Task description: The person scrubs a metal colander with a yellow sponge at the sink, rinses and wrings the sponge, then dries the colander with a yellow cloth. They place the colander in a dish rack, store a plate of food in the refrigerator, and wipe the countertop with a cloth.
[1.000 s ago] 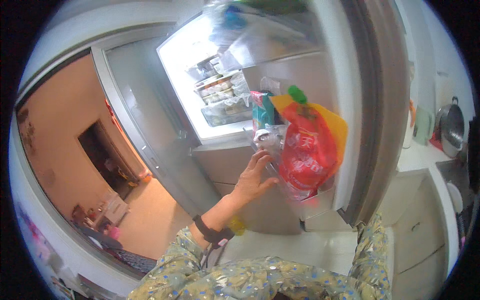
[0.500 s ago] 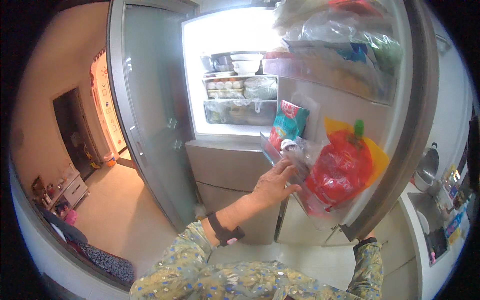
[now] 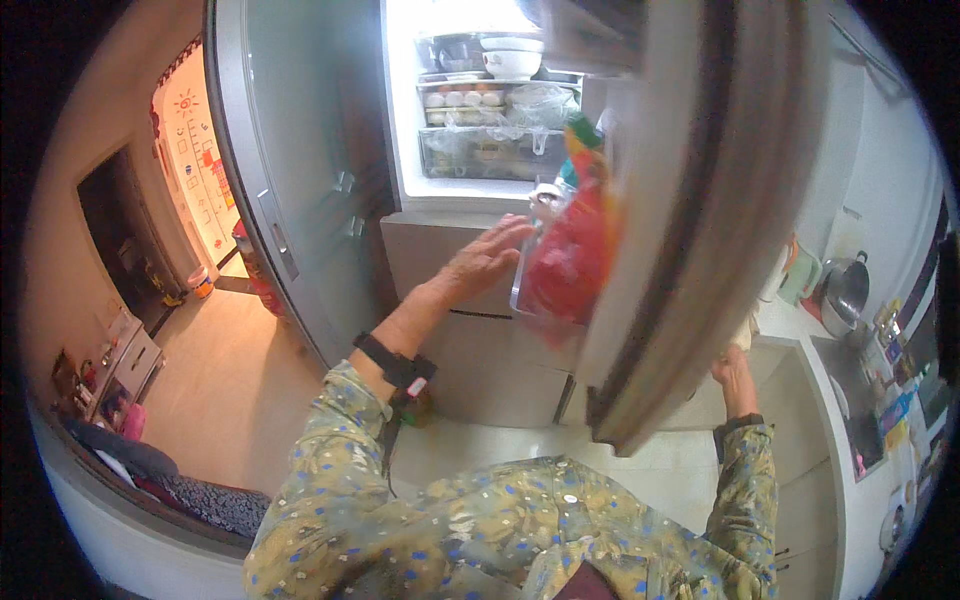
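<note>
The refrigerator door (image 3: 690, 220) stands partly open, its edge blurred by motion. My left hand (image 3: 490, 252) reaches to the door's lower shelf, fingers stretched out and close to its clear rim. A red pouch (image 3: 572, 265) with a green cap sits in that shelf, smeared by motion, beside a small white-and-dark bundle (image 3: 546, 198). Most of a teal packet is hidden behind the pouch. On the outer side of the door is my right hand (image 3: 737, 375), its fingers curled; a pale thing shows just above it, too unclear to name.
Inside the lit refrigerator are bowls (image 3: 512, 62), eggs (image 3: 465, 99), a plastic-wrapped item (image 3: 542, 104) and a clear drawer (image 3: 490, 152). A grey sliding glass door (image 3: 310, 180) stands at left. The right counter holds a metal pan (image 3: 845, 290) and a sink (image 3: 845, 375).
The refrigerator door has swung toward closed, carrying the pouch leftward. My left hand has shifted left and up in view, off the shelf contents. My right hand has come into sight beyond the door.
</note>
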`<action>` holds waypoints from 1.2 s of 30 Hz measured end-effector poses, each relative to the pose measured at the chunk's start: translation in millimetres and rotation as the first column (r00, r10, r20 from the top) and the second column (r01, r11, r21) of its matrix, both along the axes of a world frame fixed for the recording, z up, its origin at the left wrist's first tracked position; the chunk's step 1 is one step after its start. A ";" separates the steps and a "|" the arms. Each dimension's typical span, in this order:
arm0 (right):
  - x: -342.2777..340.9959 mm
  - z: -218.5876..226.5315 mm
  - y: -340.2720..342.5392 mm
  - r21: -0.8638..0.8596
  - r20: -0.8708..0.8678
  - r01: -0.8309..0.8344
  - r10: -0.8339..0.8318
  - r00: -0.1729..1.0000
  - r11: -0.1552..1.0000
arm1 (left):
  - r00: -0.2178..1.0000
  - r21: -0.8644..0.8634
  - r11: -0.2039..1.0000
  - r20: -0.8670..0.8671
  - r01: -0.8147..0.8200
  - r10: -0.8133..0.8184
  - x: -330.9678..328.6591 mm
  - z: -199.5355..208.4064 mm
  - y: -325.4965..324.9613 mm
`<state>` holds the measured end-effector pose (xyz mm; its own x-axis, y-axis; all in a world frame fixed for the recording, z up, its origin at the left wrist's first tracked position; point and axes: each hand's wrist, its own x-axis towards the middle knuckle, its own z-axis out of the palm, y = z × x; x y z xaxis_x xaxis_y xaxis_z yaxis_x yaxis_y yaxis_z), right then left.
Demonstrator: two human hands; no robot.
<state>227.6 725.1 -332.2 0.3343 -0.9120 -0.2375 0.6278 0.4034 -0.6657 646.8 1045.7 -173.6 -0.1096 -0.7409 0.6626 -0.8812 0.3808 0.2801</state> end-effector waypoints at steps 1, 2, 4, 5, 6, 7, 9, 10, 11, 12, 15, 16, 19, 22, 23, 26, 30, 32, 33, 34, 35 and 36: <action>7.5 2.9 3.0 0.000 -0.005 -0.005 0.005 1.000 1.000 | 0.997 0.004 0.998 -0.045 -0.066 0.066 17.0 -7.4 8.4; 14.4 5.1 6.3 -0.001 -0.008 -0.008 0.008 1.000 1.000 | 0.987 0.012 0.991 -0.089 -0.130 0.131 33.4 -14.8 17.5; 26.6 9.3 10.4 0.004 -0.017 -0.013 0.013 1.000 1.000 | 0.955 0.026 0.971 -0.176 -0.237 0.238 62.2 -36.9 47.6; 31.0 11.4 11.7 0.007 -0.020 -0.014 0.014 1.000 1.000 | 0.939 0.090 0.976 -0.268 -0.197 0.214 71.7 -48.4 66.4; 35.1 13.0 12.8 0.012 -0.026 -0.018 0.018 1.000 1.000 | 0.895 0.223 0.945 -0.327 -0.238 0.302 74.6 -62.1 81.5; 38.5 14.7 13.9 0.016 -0.029 -0.017 0.018 0.999 1.000 | 0.879 0.384 0.880 -0.267 -0.278 0.394 73.0 -76.5 99.1; 44.1 18.2 15.6 0.028 -0.047 -0.022 0.023 0.999 0.999 | 0.789 0.698 0.687 -0.301 -0.201 0.536 61.3 -102.3 135.7; 46.8 20.2 16.3 0.040 -0.058 -0.017 0.019 0.998 0.999 | 0.708 0.782 0.624 -0.436 -0.008 0.556 52.6 -114.4 145.9; 49.9 22.0 17.1 0.030 -0.096 -0.016 0.019 0.995 0.999 | 0.775 0.797 0.604 -0.379 -0.004 0.505 42.6 -126.8 150.5; 54.0 24.5 17.5 -0.010 -0.181 -0.028 0.026 0.983 1.000 | 0.836 0.808 0.590 -0.324 0.000 0.443 34.0 -136.6 152.1; 62.1 30.4 20.6 0.103 -0.186 0.016 0.003 0.983 0.994 | 0.801 0.814 0.563 -0.430 0.144 0.417 9.1 -152.3 145.2; 63.6 32.1 22.0 0.121 -0.203 0.029 -0.003 0.979 0.992 | 0.852 0.818 0.566 -0.366 0.103 0.374 3.7 -150.0 138.9; 63.9 30.4 28.9 0.163 -0.211 0.045 -0.010 0.977 0.986 | 0.936 0.833 0.553 -0.201 0.007 0.290 -8.9 -135.4 116.6; 52.6 22.5 31.9 0.197 -0.305 0.109 -0.045 0.951 0.974 | 0.962 0.663 0.747 -0.182 -0.033 0.204 -32.4 -115.7 91.0; 55.4 17.8 32.1 0.217 -0.296 0.077 -0.009 0.955 0.973 | 0.962 0.533 0.845 -0.203 -0.047 0.182 -32.1 -107.5 83.3; 61.7 4.5 30.8 0.148 -0.271 0.061 -0.019 0.962 0.987 | 0.963 0.084 0.967 -0.102 -0.241 0.249 -21.8 -83.0 57.6; 71.8 -3.8 12.4 0.181 -0.320 0.077 -0.015 0.947 0.980 | 0.889 -0.231 0.863 -0.023 -0.450 0.457 -6.2 -56.0 15.5; 73.7 -6.3 1.7 0.194 -0.323 0.012 0.052 0.945 0.981 | 0.815 -0.269 0.778 -0.051 -0.568 0.578 -7.2 -49.2 -4.0; 74.8 -7.0 -2.3 0.197 -0.321 -0.007 0.071 0.945 0.980 | 0.765 -0.264 0.736 -0.012 -0.624 0.644 -8.8 -46.6 -11.2; 74.7 -8.6 -7.2 0.186 -0.315 -0.024 0.083 0.945 0.982 | 0.709 -0.274 0.686 0.021 -0.674 0.705 -11.0 -46.2 -19.5; 75.6 -9.8 -9.8 0.165 -0.298 -0.050 0.098 0.949 0.985 | 0.651 -0.299 0.637 0.065 -0.711 0.757 -10.3 -41.6 -26.1; 76.2 -11.9 -12.5 0.135 -0.274 -0.076 0.111 0.955 0.988 | 0.636 -0.261 0.626 0.053 -0.735 0.770 -9.2 -39.1 -31.2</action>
<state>303.8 712.7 -344.1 0.3214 -0.8381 -0.4408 0.3790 0.5404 -0.7512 637.6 1014.5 -212.7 0.3194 -0.4638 0.8264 -0.9062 -0.4044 0.1233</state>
